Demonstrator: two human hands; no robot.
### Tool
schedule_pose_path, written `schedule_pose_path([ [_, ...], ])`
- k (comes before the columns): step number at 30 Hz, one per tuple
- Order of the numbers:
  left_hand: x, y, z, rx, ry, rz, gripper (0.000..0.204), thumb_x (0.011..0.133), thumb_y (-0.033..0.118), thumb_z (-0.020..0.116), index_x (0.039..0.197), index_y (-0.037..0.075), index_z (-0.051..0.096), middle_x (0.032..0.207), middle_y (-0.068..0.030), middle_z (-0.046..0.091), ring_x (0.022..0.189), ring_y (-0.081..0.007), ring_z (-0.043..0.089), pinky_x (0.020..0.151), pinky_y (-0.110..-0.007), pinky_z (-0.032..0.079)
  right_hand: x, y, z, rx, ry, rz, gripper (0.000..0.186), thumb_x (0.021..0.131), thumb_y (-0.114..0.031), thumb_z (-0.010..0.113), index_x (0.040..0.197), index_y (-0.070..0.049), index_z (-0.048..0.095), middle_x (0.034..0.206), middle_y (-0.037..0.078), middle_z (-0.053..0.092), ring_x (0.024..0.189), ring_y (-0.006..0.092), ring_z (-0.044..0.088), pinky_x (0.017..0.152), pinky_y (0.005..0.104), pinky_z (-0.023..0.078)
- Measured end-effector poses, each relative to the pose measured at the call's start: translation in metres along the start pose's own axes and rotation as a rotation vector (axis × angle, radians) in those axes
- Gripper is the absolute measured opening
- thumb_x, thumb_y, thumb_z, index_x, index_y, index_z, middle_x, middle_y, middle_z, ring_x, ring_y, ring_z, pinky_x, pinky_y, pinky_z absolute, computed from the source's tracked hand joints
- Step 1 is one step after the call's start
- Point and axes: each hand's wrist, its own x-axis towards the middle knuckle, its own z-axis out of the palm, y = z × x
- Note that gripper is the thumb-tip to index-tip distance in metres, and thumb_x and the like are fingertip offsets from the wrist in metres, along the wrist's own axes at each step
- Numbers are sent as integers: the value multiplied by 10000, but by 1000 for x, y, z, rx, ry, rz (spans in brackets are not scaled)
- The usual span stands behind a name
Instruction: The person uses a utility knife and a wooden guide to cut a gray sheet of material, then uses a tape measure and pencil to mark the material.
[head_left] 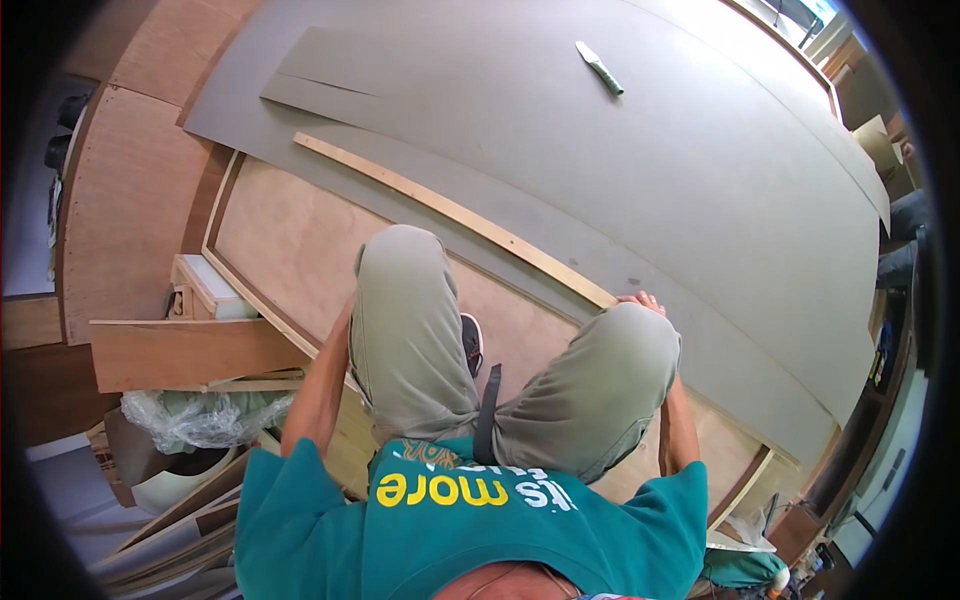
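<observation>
— As the right knee (632, 350) covers so much, what can you tell of the hands?
— Of the right hand (645, 301), only some fingers show, at the right-hand end of the wooden strip (512, 241). Whether they press on it, or how wide they are spread, I can't tell. The left hand is out of sight behind the left leg (405, 320), on the strip's near side, so I can't tell its state either.
— And the strip itself?
— It rests on the grey sheeting (720, 180), which runs under it and spreads far beyond it. A knife-like hand tool (600, 69) lies on the strip's far side, well apart.
— How would it handle?
— I'd judge the strip light and fairly stiff, though slim enough to bow; best held by its long edges, at two well-spread points. The sheeting looks thin, smooth, perhaps slippery, with edges that might chip; it would want support at both ends.
</observation>
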Motion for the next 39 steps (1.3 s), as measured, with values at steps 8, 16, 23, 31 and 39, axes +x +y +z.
schedule_pose_path([
  [8, 95, 135, 145, 497, -570, 106, 1075, 690, 156, 841, 1555, 119, 204, 1445, -241, 412, 1401, -371, 347, 1148, -458, 292, 81, -72, -50, 930, 59, 71, 443, 974, -301, 609, 1357, -94, 525, 1188, 137, 609, 1069, 216, 604, 901, 382, 501],
  [16, 73, 172, 247, 656, -761, 127, 1148, 646, 151, 852, 1555, 59, 158, 1407, -227, 478, 1344, -337, 423, 1163, -466, 272, 126, -111, -55, 1667, 63, 89, 454, 940, -381, 648, 1268, -80, 559, 1135, 60, 608, 1054, 153, 579, 847, 342, 499],
  [23, 45, 176, 278, 814, -927, 29, 1088, 649, 93, 840, 1542, 62, 219, 1399, -223, 483, 1370, -332, 392, 1173, -457, 239, 101, -75, -62, 1660, -129, 128, 223, 860, -212, 755, 987, -113, 602, 943, 7, 611, 872, 102, 566, 731, 278, 467],
  [31, 88, 89, 258, 237, -1146, -410, 909, 744, 86, 783, 1504, 130, 286, 1221, -123, 553, 1155, -224, 552, 987, -376, 446, 134, 42, -214, 1664, 440, 40, 86, 869, -130, 692, 864, -45, 689, 671, -21, 531, 587, 88, 459, 532, 239, 388],
  [39, 116, 35, 250, 49, -1037, -510, 522, 842, 136, 665, 1320, 90, 460, 1084, -127, 620, 1002, -237, 632, 821, -377, 526, 186, 86, -261, 1487, 609, 193, 70, 889, -99, 692, 928, -59, 650, 721, -19, 547, 586, 61, 479, 518, 215, 400],
])
